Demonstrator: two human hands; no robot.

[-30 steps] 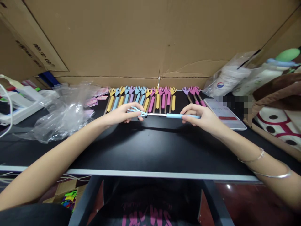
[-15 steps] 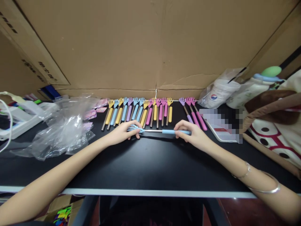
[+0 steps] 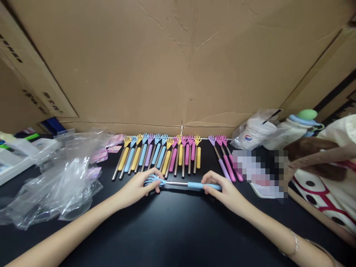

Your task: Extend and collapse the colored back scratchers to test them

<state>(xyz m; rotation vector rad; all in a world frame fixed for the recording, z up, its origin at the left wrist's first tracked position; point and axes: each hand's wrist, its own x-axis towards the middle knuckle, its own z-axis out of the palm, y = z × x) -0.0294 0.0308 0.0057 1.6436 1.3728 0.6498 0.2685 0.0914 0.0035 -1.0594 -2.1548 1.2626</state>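
Note:
A light blue back scratcher (image 3: 178, 183) with a metal shaft lies crosswise between my two hands, just above the black table. My left hand (image 3: 141, 187) is closed round its claw-shaped head. Its blue handle is pinched in the fingers of my right hand (image 3: 219, 187). Behind it, a row of yellow, blue, purple and pink back scratchers (image 3: 143, 155) lies with claws toward the cardboard. Loose handles rest among the metal shafts. To the right lie a purple back scratcher (image 3: 221, 159) and two pink back scratchers (image 3: 228, 160), handles toward me.
Clear plastic bags (image 3: 69, 181) and pink cards (image 3: 101, 155) lie at left, beside a white power strip (image 3: 30, 157). At right are a bagged cup (image 3: 254, 133), a bottle (image 3: 299, 126), a partly blurred phone (image 3: 263, 191) and a fabric bag (image 3: 333, 178). A cardboard wall (image 3: 133, 74) stands behind.
The view has tipped upward, so the table and its things sit lower in the picture. Both hands keep hold of the blue back scratcher, with little other change.

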